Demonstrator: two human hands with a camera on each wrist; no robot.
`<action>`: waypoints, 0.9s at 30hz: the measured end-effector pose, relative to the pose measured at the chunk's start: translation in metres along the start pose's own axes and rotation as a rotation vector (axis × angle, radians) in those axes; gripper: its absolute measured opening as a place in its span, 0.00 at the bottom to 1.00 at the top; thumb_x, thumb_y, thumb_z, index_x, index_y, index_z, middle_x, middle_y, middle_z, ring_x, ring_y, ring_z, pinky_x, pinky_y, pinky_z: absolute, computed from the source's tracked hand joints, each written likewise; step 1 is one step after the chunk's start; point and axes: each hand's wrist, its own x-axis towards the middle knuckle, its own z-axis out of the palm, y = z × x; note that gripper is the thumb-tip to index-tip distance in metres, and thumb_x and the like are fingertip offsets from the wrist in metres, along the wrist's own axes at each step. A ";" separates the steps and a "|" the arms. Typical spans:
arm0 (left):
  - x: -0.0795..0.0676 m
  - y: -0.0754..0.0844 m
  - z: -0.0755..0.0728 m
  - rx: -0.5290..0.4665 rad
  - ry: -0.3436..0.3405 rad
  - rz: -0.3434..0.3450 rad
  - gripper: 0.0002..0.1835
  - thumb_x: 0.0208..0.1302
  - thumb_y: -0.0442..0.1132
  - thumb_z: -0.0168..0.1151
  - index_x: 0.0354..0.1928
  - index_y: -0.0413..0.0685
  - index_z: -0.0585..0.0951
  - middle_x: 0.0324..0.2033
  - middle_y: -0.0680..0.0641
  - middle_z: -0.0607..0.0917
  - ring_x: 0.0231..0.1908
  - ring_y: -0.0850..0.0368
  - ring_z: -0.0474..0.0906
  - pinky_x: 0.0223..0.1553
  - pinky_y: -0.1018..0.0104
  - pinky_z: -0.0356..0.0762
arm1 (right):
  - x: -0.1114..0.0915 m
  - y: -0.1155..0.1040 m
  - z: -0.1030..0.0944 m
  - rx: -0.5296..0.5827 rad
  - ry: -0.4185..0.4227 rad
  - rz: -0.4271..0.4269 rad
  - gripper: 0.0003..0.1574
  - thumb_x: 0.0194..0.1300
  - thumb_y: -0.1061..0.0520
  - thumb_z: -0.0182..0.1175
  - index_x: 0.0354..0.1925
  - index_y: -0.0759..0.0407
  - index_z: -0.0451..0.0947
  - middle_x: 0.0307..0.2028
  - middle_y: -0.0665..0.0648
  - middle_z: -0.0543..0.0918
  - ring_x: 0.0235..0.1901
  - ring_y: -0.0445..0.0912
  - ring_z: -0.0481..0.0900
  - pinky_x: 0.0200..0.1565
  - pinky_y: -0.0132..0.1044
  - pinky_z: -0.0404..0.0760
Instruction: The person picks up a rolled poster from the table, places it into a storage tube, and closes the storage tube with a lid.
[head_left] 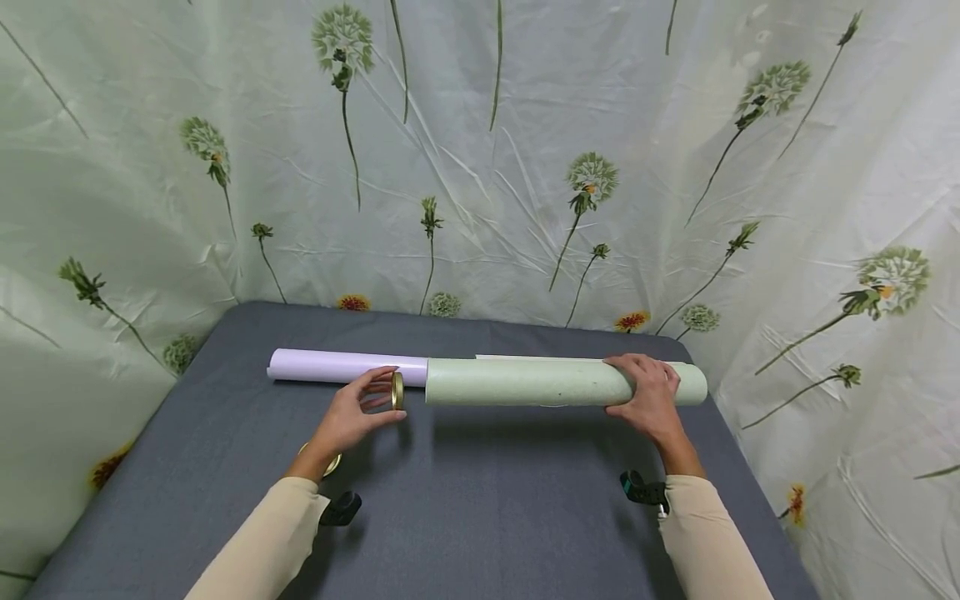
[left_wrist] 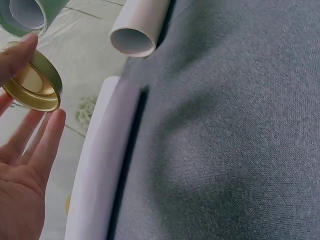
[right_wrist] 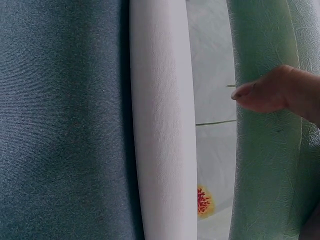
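Left hand [head_left: 358, 414]: the fingers and thumb pinch a gold cap [head_left: 397, 392] by its rim, the cap standing on edge, clear of the tabletop [head_left: 487, 517]. Right hand [head_left: 648, 395]: the fingers are curled over a thick green roll [head_left: 525, 382] near its far end, with the thumb on the near side.

The green roll lies at 3 o'clock from the gold cap, its hollow end just beside the cap but apart from it. It is held level above the tabletop, with its shadow falling at 6 o'clock beneath it. The left wrist view shows the open mouth of this roll, pale inside, and the shallow, round inner side of the cap.

A lilac roll [head_left: 330, 365] rests on the tabletop and extends toward 9 o'clock from the cap, passing behind the left fingers. A white roll [right_wrist: 162, 120] is largely hidden in the head view, where a narrow strip of it appears at 12 o'clock from the green roll; the right wrist view shows it lying on the tabletop. A second gold cap [head_left: 332, 465] lies at 7 o'clock from the left hand, partly covered by the wrist.

Farther out, both forearms wear cream sleeves [head_left: 258, 542]. The tabletop is dark grey; at 12 o'clock beyond it hangs a pale curtain [head_left: 495, 167] printed with dandelions.
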 end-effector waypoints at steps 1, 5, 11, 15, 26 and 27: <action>0.000 0.001 0.000 -0.022 -0.001 -0.005 0.39 0.47 0.29 0.75 0.64 0.40 0.71 0.54 0.34 0.76 0.55 0.38 0.74 0.55 0.53 0.75 | 0.000 0.000 0.000 0.000 -0.001 -0.001 0.47 0.22 0.70 0.82 0.48 0.62 0.79 0.48 0.69 0.77 0.52 0.66 0.69 0.55 0.67 0.48; 0.000 0.004 0.000 -0.090 -0.013 -0.007 0.39 0.48 0.27 0.74 0.65 0.39 0.70 0.55 0.33 0.75 0.55 0.39 0.75 0.54 0.58 0.75 | 0.000 -0.001 0.001 0.002 -0.001 -0.001 0.46 0.22 0.70 0.81 0.48 0.62 0.79 0.47 0.69 0.77 0.52 0.66 0.69 0.55 0.67 0.48; 0.002 0.007 -0.001 -0.138 -0.031 -0.001 0.40 0.50 0.28 0.73 0.67 0.39 0.68 0.57 0.33 0.74 0.56 0.45 0.74 0.54 0.60 0.75 | 0.000 -0.001 0.000 0.000 0.004 0.000 0.46 0.22 0.71 0.81 0.48 0.63 0.79 0.47 0.69 0.77 0.51 0.67 0.69 0.55 0.67 0.49; 0.004 0.008 -0.001 -0.162 -0.031 0.000 0.40 0.50 0.27 0.72 0.67 0.38 0.68 0.57 0.33 0.74 0.56 0.45 0.74 0.54 0.59 0.75 | 0.000 -0.001 0.000 -0.003 -0.001 -0.001 0.46 0.22 0.71 0.81 0.48 0.63 0.79 0.47 0.69 0.77 0.51 0.66 0.69 0.55 0.67 0.49; 0.009 0.016 0.003 -0.176 -0.062 -0.011 0.40 0.51 0.28 0.73 0.67 0.39 0.68 0.59 0.35 0.72 0.57 0.41 0.72 0.55 0.61 0.75 | 0.000 0.000 0.000 -0.001 -0.008 0.006 0.46 0.22 0.70 0.81 0.49 0.62 0.79 0.48 0.68 0.77 0.52 0.65 0.68 0.56 0.67 0.48; 0.010 0.017 0.003 -0.177 -0.065 -0.010 0.40 0.50 0.27 0.72 0.67 0.39 0.68 0.59 0.34 0.72 0.57 0.41 0.72 0.55 0.60 0.75 | 0.000 0.000 0.000 -0.001 -0.006 0.003 0.46 0.22 0.70 0.81 0.48 0.62 0.79 0.47 0.68 0.77 0.52 0.65 0.69 0.56 0.67 0.48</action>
